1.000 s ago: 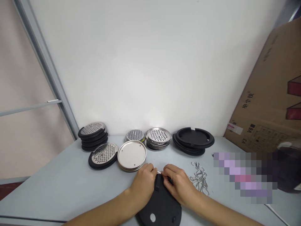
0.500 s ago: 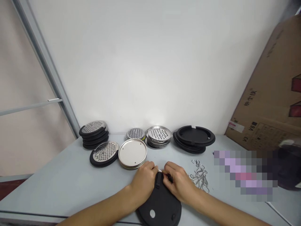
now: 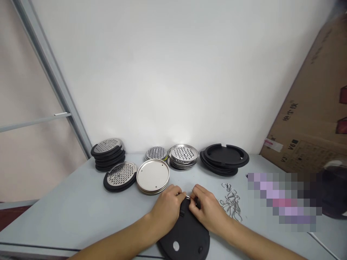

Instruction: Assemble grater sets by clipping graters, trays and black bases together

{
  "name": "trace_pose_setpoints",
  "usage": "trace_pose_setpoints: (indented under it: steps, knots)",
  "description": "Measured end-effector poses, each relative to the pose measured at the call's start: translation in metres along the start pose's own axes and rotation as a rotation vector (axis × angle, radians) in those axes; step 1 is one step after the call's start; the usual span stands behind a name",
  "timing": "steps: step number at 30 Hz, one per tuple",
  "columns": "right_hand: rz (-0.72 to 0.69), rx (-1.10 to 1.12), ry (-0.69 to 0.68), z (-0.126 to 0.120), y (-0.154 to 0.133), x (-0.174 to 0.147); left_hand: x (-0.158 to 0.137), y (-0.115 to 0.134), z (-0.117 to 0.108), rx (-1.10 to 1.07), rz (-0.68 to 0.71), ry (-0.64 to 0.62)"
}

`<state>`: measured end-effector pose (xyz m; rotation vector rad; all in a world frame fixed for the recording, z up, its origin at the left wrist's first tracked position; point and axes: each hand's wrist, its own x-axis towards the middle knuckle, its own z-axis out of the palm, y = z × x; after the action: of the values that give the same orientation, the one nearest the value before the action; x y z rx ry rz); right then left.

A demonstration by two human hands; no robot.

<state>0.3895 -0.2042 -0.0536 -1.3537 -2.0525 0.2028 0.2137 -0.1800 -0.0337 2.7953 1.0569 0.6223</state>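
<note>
A black round plastic base point(image 3: 189, 233) lies near the table's front edge, a round light spot and a small knob on its upper face. My left hand point(image 3: 168, 206) is closed at the base's far left edge, its thumb close to a bent metal wire clip point(image 3: 188, 197). From the right, my right hand point(image 3: 208, 207) pinches this clip between thumb and fingers at the base's narrow slotted end. Fingers cover most of the clip. Just right of my right hand lies a loose pile of similar wire clips point(image 3: 230, 204).
Along the wall stand black bases with grater discs point(image 3: 108, 153), another such grater point(image 3: 120, 177), plain metal discs point(image 3: 153, 176), bare grater discs point(image 3: 183, 155) and a stack of black rings point(image 3: 225, 157). A cardboard box point(image 3: 306, 119) leans at right, beside a blurred purple item point(image 3: 282, 202).
The wire clip shows a little more between my hands. My right hand's fingers have shifted slightly; both hands stay at the base's far end. The view has moved very slightly.
</note>
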Motion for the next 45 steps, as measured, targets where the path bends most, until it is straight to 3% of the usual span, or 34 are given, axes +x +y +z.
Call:
trace_pose_setpoints:
  steps: [7, 19, 23, 30, 35, 40, 45]
  knots:
    - [0.031, 0.129, -0.012, -0.007, 0.003, 0.007, -0.001, 0.003, -0.007, -0.074, -0.060, 0.002]
    - [0.192, 0.610, -0.027, -0.022, -0.002, 0.018, 0.004, -0.004, -0.018, -0.392, -0.159, 0.043]
    - [0.304, 0.875, -0.097, -0.033, -0.010, 0.029, 0.006, 0.001, -0.020, -0.450, -0.133, 0.035]
    - [0.302, 1.057, -0.178, -0.065, -0.037, 0.049, 0.007, 0.009, -0.034, -0.640, -0.016, 0.060]
    - [0.355, 1.271, -0.129, -0.076, -0.056, 0.062, 0.002, 0.009, -0.041, -0.843, 0.065, 0.026]
    - [0.437, 1.306, 0.057, -0.074, -0.070, 0.066, -0.002, 0.010, -0.037, -1.060, -0.080, -0.167]
    - [0.482, 1.287, 0.149, -0.071, -0.078, 0.065, 0.001, 0.013, -0.026, -1.548, -0.323, -0.263]
